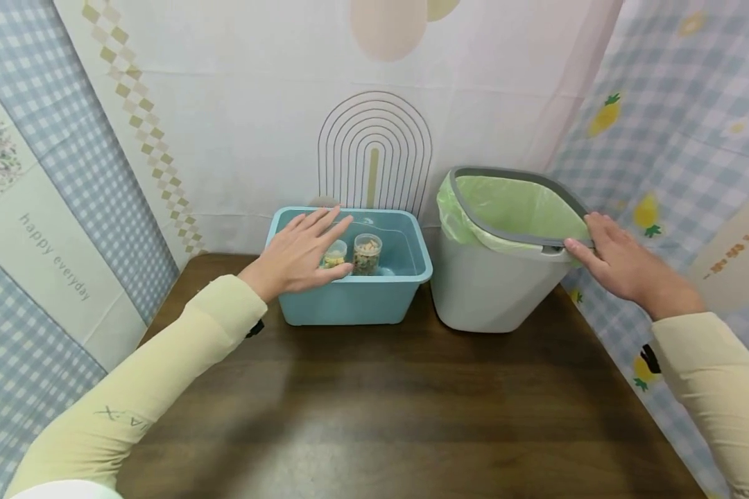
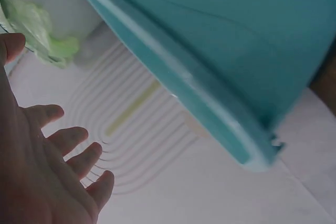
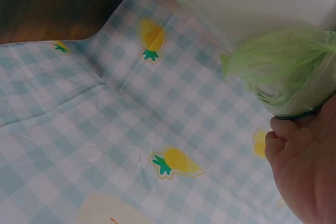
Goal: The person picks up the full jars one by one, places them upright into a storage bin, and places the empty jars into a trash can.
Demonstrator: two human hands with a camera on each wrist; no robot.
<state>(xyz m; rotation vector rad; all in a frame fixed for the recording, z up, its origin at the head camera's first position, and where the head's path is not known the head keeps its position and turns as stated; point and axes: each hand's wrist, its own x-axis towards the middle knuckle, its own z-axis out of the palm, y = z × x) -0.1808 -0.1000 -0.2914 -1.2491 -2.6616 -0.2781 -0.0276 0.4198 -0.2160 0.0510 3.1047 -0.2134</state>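
My left hand (image 1: pixel 302 251) hovers over the left part of a blue plastic basin (image 1: pixel 352 305), fingers straight and holding nothing. Two clear plastic cups stand in the basin: a small cup (image 1: pixel 336 254) with yellowish bits, partly covered by the hand, and a cup (image 1: pixel 367 255) filled with mixed small pieces. From the left wrist view, the left hand (image 2: pixel 47 156) is apart from the basin (image 2: pixel 220 40). On the right, my right hand (image 1: pixel 624 260) grips the grey rim of a trash can (image 1: pixel 487 284) at its right corner. A green liner bag (image 3: pixel 289 66) folds over that rim.
The basin and trash can stand side by side at the back of a dark wooden table (image 1: pixel 374 402). Behind them hangs a white cloth (image 1: pixel 243 138) with printed arches. Checked cloths line the left and right sides.
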